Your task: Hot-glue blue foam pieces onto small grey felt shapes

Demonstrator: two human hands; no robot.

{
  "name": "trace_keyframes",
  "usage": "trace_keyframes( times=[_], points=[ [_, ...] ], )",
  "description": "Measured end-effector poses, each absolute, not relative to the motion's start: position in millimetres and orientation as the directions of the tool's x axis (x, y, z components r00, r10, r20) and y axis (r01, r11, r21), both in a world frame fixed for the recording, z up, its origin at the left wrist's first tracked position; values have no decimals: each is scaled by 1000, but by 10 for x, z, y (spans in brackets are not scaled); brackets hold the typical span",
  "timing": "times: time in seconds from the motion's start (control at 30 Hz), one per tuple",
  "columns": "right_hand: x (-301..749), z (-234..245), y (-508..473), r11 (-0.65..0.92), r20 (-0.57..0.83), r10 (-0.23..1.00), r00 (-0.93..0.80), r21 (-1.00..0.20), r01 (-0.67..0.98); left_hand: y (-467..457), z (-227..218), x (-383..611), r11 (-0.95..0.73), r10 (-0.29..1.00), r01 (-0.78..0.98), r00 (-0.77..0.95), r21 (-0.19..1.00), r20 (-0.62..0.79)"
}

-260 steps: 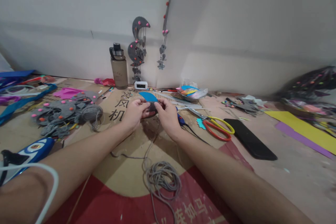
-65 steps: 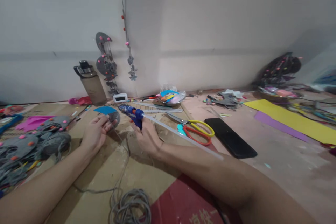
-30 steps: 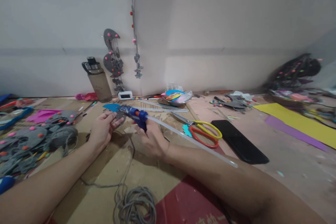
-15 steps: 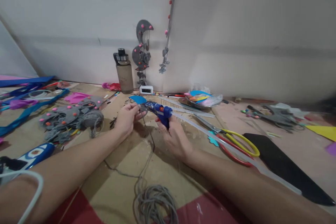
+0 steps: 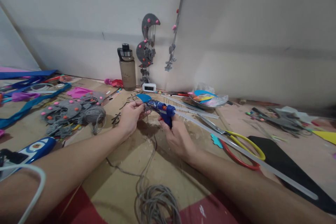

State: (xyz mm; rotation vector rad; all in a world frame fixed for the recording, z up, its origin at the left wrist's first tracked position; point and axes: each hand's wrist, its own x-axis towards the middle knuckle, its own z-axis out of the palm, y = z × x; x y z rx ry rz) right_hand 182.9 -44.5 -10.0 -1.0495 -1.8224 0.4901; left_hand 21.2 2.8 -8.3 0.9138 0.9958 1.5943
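Observation:
In my right hand is a blue hot glue gun, its nozzle pointing left. A long translucent glue stick runs out of its back, above my right forearm. My left hand pinches a small grey piece at the nozzle tip, mostly hidden by the fingers. Grey yarn hangs below it and runs down to a loose coil at the front. Just behind the fingers lies a blue paper piece.
Large scissors with yellow and red handles lie at right, beside a black flat object. Grey felt pieces with pompoms lie left. A bottle, a small digital clock and a bowl of scraps stand along the wall.
The camera view has shifted slightly. The glue gun's nozzle and my left fingers are closer together, and the grey piece shows less than before.

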Motion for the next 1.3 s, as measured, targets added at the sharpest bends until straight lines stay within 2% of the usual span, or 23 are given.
trace_keyframes(
  times=[0.23, 0.57, 1.3],
  points=[
    [1838, -128, -427, 553, 524, 826, -207, -684, 476, 30, -85, 216, -139, 976, -351, -209, 926, 68],
    [1827, -90, -450, 547, 542, 821, -179, -657, 519, 26, -96, 207, -170, 975, -323, -191, 931, 112],
    [1841, -102, -435, 520, 517, 841, -163, -684, 512, 12, -80, 205, -188, 973, -347, -191, 919, 127]
  ],
)
